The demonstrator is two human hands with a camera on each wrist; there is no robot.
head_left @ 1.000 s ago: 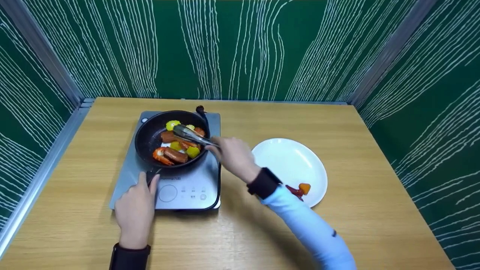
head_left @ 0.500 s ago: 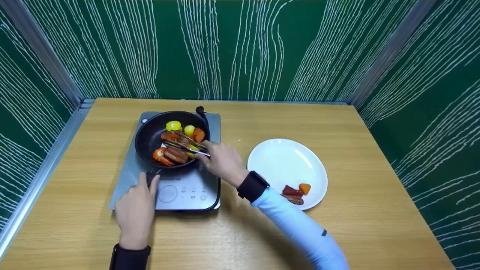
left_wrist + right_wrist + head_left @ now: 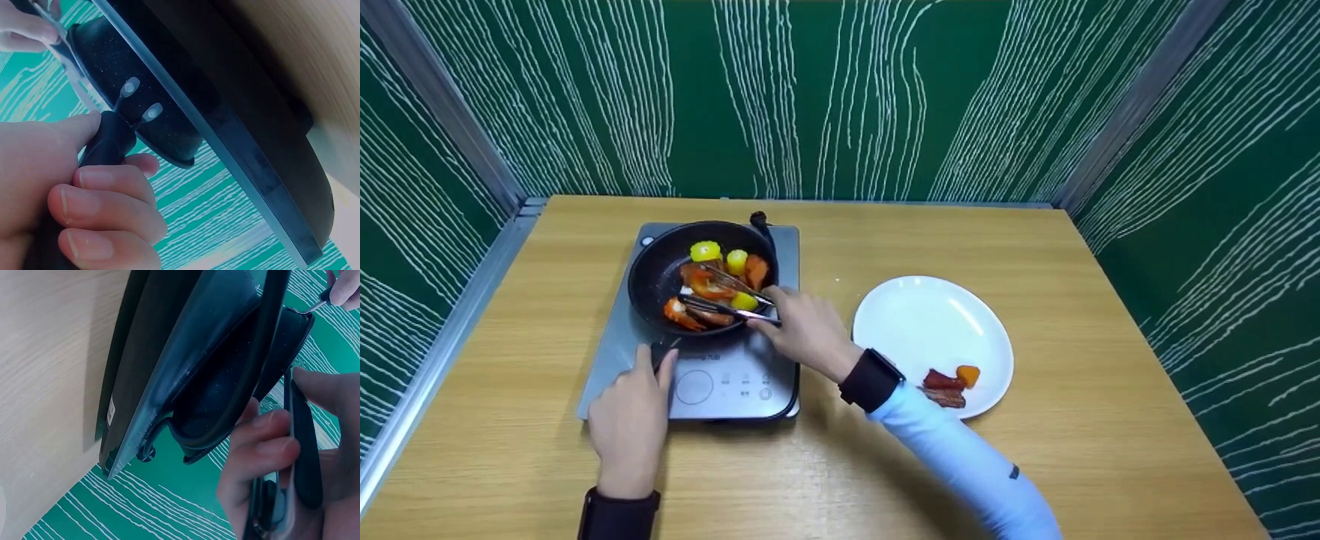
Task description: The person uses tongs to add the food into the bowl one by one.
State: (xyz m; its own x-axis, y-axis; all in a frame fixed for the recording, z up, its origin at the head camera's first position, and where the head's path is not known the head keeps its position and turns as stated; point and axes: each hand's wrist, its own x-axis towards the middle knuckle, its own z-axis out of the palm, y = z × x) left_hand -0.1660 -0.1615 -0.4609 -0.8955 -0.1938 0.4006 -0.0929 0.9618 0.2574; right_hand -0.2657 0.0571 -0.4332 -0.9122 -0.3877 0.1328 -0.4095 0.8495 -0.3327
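A black frying pan (image 3: 649,292) stands on a silver induction cooker (image 3: 615,375). My left hand (image 3: 630,420) grips the pan's black handle (image 3: 107,140), fingers curled round it in the left wrist view. My right hand (image 3: 810,326) holds metal tongs (image 3: 720,307) with dark grips, their arms spread apart over the pan. Between the tong arms lies a reddish-orange shrimp (image 3: 709,286). Around it in the pan are yellow corn pieces (image 3: 706,251), an orange slice (image 3: 756,271) and another shrimp (image 3: 681,315) at the front; a sausage piece there is partly covered by the tongs.
To the right, a white plate (image 3: 922,322) carries an orange chunk (image 3: 968,375), a dark red piece (image 3: 941,380) and a brown strip of meat (image 3: 949,397), partly behind the right sleeve. A black cord (image 3: 259,354) runs along the cooker's right side. Green walls enclose the wooden table (image 3: 1072,450).
The tongs have turned and opened over the pan, and the right hand has shifted slightly left and down. The shrimp between their arms shows more now. The left hand stays on the handle.
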